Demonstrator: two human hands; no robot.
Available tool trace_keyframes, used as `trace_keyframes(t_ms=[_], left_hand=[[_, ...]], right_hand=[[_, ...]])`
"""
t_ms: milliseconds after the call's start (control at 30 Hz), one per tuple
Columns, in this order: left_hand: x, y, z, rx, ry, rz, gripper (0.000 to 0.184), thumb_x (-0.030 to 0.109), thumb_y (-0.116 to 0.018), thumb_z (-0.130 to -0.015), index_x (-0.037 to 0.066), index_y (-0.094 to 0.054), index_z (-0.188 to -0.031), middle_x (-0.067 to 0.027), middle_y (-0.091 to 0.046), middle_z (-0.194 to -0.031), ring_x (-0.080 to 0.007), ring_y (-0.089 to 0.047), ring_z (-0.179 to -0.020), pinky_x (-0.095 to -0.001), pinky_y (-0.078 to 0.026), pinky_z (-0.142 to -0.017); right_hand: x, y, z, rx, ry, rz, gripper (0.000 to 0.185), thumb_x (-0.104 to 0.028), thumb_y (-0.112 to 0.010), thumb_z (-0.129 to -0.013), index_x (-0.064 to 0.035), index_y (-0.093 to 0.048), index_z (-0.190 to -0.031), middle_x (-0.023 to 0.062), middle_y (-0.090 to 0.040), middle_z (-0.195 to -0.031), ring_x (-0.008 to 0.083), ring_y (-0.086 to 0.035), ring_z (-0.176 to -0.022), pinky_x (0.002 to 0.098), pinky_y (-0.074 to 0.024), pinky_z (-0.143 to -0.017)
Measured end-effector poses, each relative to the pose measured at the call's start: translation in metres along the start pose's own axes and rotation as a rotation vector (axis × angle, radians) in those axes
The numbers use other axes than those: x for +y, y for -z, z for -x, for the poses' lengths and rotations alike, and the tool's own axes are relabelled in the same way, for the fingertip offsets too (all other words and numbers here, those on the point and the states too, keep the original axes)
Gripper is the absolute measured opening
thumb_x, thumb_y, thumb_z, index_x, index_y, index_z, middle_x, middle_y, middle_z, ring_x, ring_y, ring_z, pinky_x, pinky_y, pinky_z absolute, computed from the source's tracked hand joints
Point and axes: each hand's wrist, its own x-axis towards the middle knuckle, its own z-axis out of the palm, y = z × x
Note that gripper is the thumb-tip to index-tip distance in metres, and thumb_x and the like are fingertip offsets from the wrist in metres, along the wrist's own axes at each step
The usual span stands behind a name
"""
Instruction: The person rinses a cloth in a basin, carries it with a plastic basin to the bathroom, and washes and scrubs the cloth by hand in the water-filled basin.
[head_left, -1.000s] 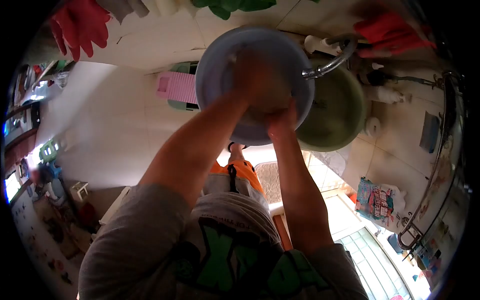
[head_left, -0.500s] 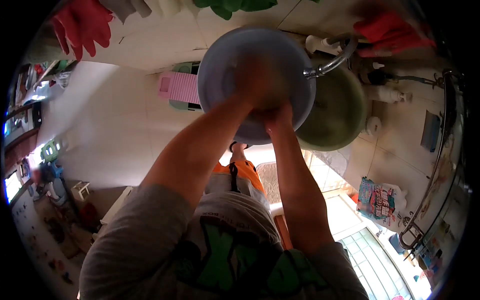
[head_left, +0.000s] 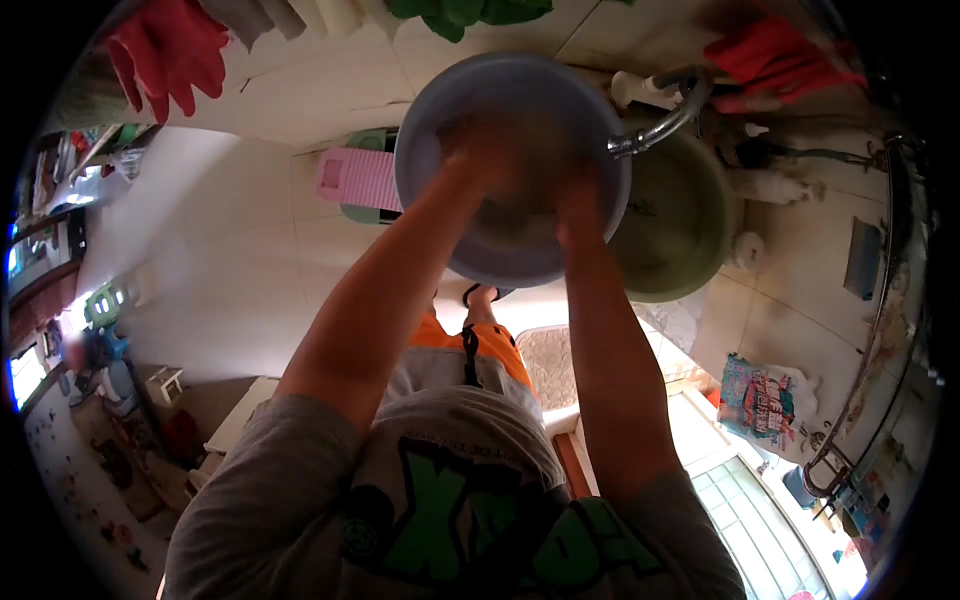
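Note:
Both hands are inside a blue-grey basin (head_left: 420, 130), which overlaps a green basin (head_left: 670, 270) on its right. My left hand (head_left: 485, 145) is at the basin's left part, blurred and dim, its fingers hard to make out. On the basin's right side, my right hand (head_left: 580, 185) points inward, also smeared by motion. Something pale and blurred, perhaps cloth or cloudy water, lies between the hands; I cannot make out which. A metal faucet (head_left: 640, 140) reaches over the basin's right rim.
A pink washboard (head_left: 355, 178) lies left of the basin on a green object. Red gloves (head_left: 170, 55) hang at the upper left, with red cloth (head_left: 775, 65) at the upper right. White bottles (head_left: 770, 187) and a printed bag (head_left: 755, 400) are on the right.
The hands have moved apart inside the basin: my left hand a little to the left, my right hand to the right and slightly up.

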Motion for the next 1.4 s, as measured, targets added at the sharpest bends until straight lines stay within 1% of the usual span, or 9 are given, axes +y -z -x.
trace_keyframes(t_ms=[200,433,600,667,867,1067,1167,1267,1400], left_hand=[[-0.006,-0.039,-0.020,-0.376,0.097,0.365,0.047,0.028,-0.057,-0.087,0.006,-0.056,-0.128,-0.0215,-0.050,-0.132,-0.0389,-0.042,-0.128,-0.0431,-0.038,-0.104],[0.023,-0.073,-0.003,0.356,0.068,0.300,0.040,0.026,-0.055,-0.089,0.005,-0.060,-0.122,-0.0235,-0.063,-0.112,-0.0454,-0.058,-0.106,-0.0482,-0.044,-0.097],[0.058,-0.087,-0.023,-0.048,0.023,0.395,0.033,0.028,-0.053,-0.090,0.011,-0.066,-0.116,-0.0220,-0.065,-0.106,-0.0471,-0.060,-0.102,-0.0504,-0.046,-0.094],[0.059,-0.002,-0.002,-0.149,0.398,0.687,0.031,0.026,-0.053,-0.091,0.009,-0.067,-0.114,-0.0217,-0.062,-0.113,-0.0474,-0.057,-0.109,-0.0526,-0.044,-0.095],[0.018,-0.066,-0.019,0.476,0.103,0.049,0.040,0.030,-0.056,-0.090,0.005,-0.064,-0.119,-0.0241,-0.055,-0.126,-0.0400,-0.058,-0.111,-0.0517,-0.043,-0.097],[0.072,-0.034,0.007,-0.220,0.216,0.636,0.046,0.023,-0.056,-0.087,0.005,-0.054,-0.129,-0.0232,-0.057,-0.123,-0.0403,-0.060,-0.099,-0.0512,-0.044,-0.096],[0.014,-0.072,-0.031,-0.168,-0.027,-0.063,0.046,0.024,-0.054,-0.088,0.007,-0.053,-0.131,-0.0200,-0.059,-0.120,-0.0385,-0.060,-0.102,-0.0497,-0.041,-0.101],[0.008,-0.057,-0.027,0.458,0.194,0.177,0.043,0.027,-0.055,-0.088,0.009,-0.058,-0.127,-0.0173,-0.061,-0.116,-0.0385,-0.058,-0.106,-0.0494,-0.037,-0.105],[0.058,-0.071,-0.013,0.014,-0.022,0.267,0.044,0.029,-0.052,-0.089,0.008,-0.056,-0.128,-0.0192,-0.059,-0.122,-0.0417,-0.057,-0.106,-0.0473,-0.038,-0.104]], right_hand=[[-0.065,-0.017,0.005,-0.003,-0.375,0.283,0.046,-0.036,-0.052,-0.095,-0.0036,-0.054,-0.127,0.0148,-0.060,-0.118,0.0256,-0.057,-0.108,0.0413,-0.0454,-0.092],[-0.080,-0.029,0.025,0.056,-0.466,-0.592,0.045,-0.032,-0.051,-0.096,-0.0054,-0.047,-0.132,0.0137,-0.055,-0.124,0.0242,-0.056,-0.108,0.0377,-0.0481,-0.090],[-0.083,-0.036,0.001,-0.066,-0.604,-0.736,0.044,-0.033,-0.048,-0.097,-0.0061,-0.046,-0.133,0.0135,-0.054,-0.125,0.0247,-0.055,-0.111,0.0384,-0.0473,-0.093],[-0.075,-0.029,0.004,-0.071,-0.620,-0.663,0.044,-0.034,-0.048,-0.098,-0.0062,-0.047,-0.133,0.0134,-0.054,-0.125,0.0249,-0.055,-0.111,0.0389,-0.0469,-0.094],[-0.070,-0.024,0.049,0.063,-0.467,-0.784,0.059,-0.038,-0.055,-0.095,-0.0037,-0.038,-0.140,0.0167,-0.047,-0.136,0.0291,-0.050,-0.117,0.0421,-0.0415,-0.099],[-0.089,-0.007,0.002,-0.092,-0.618,-0.766,0.041,-0.033,-0.052,-0.096,-0.0055,-0.052,-0.126,0.0117,-0.058,-0.117,0.0246,-0.059,-0.102,0.0359,-0.0505,-0.087],[-0.095,0.007,0.026,-0.064,-0.463,-0.364,0.043,-0.026,-0.056,-0.094,-0.0043,-0.048,-0.130,0.0141,-0.055,-0.122,0.0263,-0.054,-0.111,0.0384,-0.0464,-0.093],[-0.076,-0.002,0.043,0.115,-0.351,-0.526,0.044,-0.026,-0.054,-0.093,-0.0048,-0.047,-0.132,0.0150,-0.055,-0.123,0.0265,-0.052,-0.114,0.0387,-0.0452,-0.095],[-0.119,-0.026,0.047,-0.148,-0.553,-1.049,0.046,-0.034,-0.043,-0.096,-0.0086,-0.046,-0.135,0.0138,-0.053,-0.126,0.0263,-0.052,-0.114,0.0391,-0.0441,-0.097]])
